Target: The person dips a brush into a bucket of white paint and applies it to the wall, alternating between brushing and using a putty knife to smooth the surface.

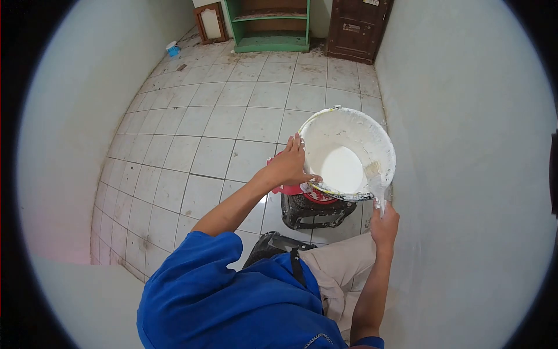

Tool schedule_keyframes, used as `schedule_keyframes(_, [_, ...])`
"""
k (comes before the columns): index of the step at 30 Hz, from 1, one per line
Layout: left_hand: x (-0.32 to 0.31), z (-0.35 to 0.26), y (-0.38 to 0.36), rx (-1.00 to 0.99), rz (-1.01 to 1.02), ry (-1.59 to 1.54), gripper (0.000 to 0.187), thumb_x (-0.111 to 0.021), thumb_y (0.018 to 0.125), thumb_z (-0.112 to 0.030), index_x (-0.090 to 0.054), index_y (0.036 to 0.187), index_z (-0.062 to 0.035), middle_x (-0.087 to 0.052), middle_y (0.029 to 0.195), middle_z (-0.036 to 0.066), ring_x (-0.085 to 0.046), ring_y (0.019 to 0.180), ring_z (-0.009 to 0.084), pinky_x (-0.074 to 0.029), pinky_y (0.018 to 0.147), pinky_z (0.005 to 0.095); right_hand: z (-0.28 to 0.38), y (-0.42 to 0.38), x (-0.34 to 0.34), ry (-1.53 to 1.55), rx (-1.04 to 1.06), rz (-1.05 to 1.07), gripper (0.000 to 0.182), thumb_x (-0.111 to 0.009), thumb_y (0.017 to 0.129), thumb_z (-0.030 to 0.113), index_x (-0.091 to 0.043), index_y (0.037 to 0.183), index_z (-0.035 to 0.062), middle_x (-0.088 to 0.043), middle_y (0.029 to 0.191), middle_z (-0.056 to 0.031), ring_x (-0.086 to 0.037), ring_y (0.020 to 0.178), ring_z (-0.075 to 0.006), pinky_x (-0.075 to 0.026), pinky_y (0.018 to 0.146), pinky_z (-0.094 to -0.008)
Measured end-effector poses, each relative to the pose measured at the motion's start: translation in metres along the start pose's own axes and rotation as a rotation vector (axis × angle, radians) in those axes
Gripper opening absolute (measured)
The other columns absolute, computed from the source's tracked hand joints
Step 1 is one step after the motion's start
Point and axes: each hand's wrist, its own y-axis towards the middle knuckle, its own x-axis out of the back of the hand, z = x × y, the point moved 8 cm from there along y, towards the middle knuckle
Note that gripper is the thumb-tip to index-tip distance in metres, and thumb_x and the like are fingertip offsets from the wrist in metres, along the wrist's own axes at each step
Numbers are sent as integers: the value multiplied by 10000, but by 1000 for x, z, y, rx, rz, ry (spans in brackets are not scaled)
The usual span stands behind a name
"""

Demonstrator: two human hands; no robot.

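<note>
Right in front of you, over one black stool [317, 214], is one white bucket [347, 125] with a single pool of white paint [342, 168] in its bottom. Both your hands are at its rim. Your left hand [292, 166] is partly open, fingers and thumb spread wide against the rim on the left; you touch the bucket there, though whether you grip it cannot be told. Your right hand [385, 225] is closed round the handle of one brush [378, 187], which crosses the near right rim with its bristles inside the bucket, above the paint. A second black stool [269, 244] shows beside your lap, partly hidden by your blue shirt [232, 296]. Across the tiled floor [215, 122], count four more things: one blue-and-white container [172, 49], one wooden frame [211, 24], one green shelf unit [272, 42] and one brown wooden panel [352, 39].
</note>
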Motion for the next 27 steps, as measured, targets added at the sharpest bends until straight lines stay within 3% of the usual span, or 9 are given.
schedule_keyframes(14, [0,0,0,1,26,46,1167,-610,692,-669,-197,1274,255,-99,1372,436,-116,1313,529,-211,1095,447,2,-4,6,12,-17,-36,260,-535,867,219,-610,958,-12,-602,771,-245,-579,722,-409,-439,656,-422])
schedule_keyframes(17, [-4,3,4,17,53,71,1180,-634,688,-648,-134,1317,216,-74,1391,414,-103,1334,490,-220,1097,443,5,-3,2,-21,-73,43,263,-527,874,223,-611,962,-10,-609,792,-245,-586,752,-414,-443,671,-420])
schedule_keyframes(20, [0,0,1,34,74,65,1177,-632,693,-644,-131,1312,223,-75,1391,413,-91,1337,487,-203,1104,441,15,-6,8,78,-34,-14,267,-525,880,228,-607,945,-18,-608,798,-250,-579,753,-427,-443,680,-424])
schedule_keyframes(23, [-1,0,1,28,67,49,1181,-626,697,-647,-130,1297,241,-74,1386,420,-67,1342,480,-189,1111,433,17,-8,6,48,-7,2,287,-527,891,244,-593,938,-31,-597,727,-225,-595,686,-372,-438,648,-414])
schedule_keyframes(26, [-1,2,1,39,41,16,1111,-644,693,-620,-196,1334,170,-108,1394,402,-80,1342,481,-151,1120,444,-3,-10,2,180,-148,7,293,-534,902,266,-608,884,-17,-575,628,-125,-571,588,-227,-420,563,-349])
schedule_keyframes(27, [-3,5,5,-15,-40,-7,1080,-665,690,-590,-225,1329,162,-127,1393,397,-92,1336,491,-154,1117,447,-10,-14,1,397,-262,30,287,-542,903,276,-601,858,-2,-541,615,-76,-527,563,-180,-396,535,-314])
